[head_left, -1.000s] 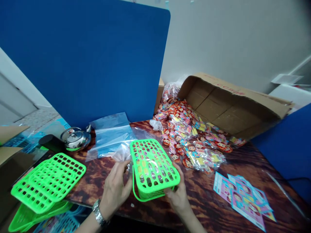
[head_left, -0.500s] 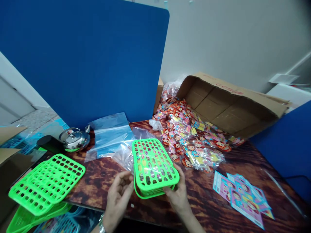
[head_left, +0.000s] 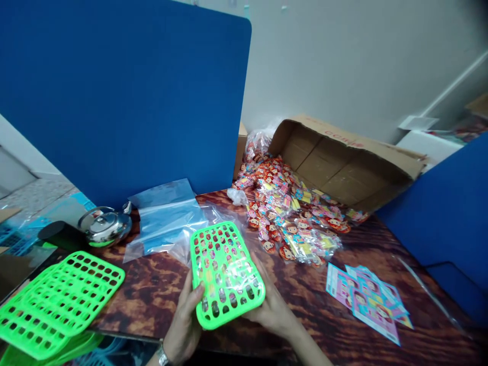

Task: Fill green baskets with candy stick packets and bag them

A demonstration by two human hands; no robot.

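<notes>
A bright green plastic basket (head_left: 221, 284) with a slotted lid is held above the table's front edge, tilted toward me. Colourful contents show through its slots. My left hand (head_left: 186, 315) grips the left side, thumb on the lid's edge. On the right side, my right hand (head_left: 267, 300) is wrapped around the basket, its fingers partly hidden behind it. Clear plastic bags (head_left: 168, 223) lie just behind the basket. To the right rear spreads a heap of small wrapped doll-figure packets (head_left: 282, 203).
Green slotted lids (head_left: 64, 300) are stacked at the left edge, near a shiny metal kettle (head_left: 104, 226) and a black cylinder (head_left: 63, 235). Printed cards (head_left: 369, 300) lie at right. A tipped cardboard box (head_left: 351, 162) and a blue partition (head_left: 125, 96) stand behind.
My left hand has closed onto the basket's left side; before, it was beside it with fingers curled. The basket has come nearer and tilted. The camera view has shifted slightly right.
</notes>
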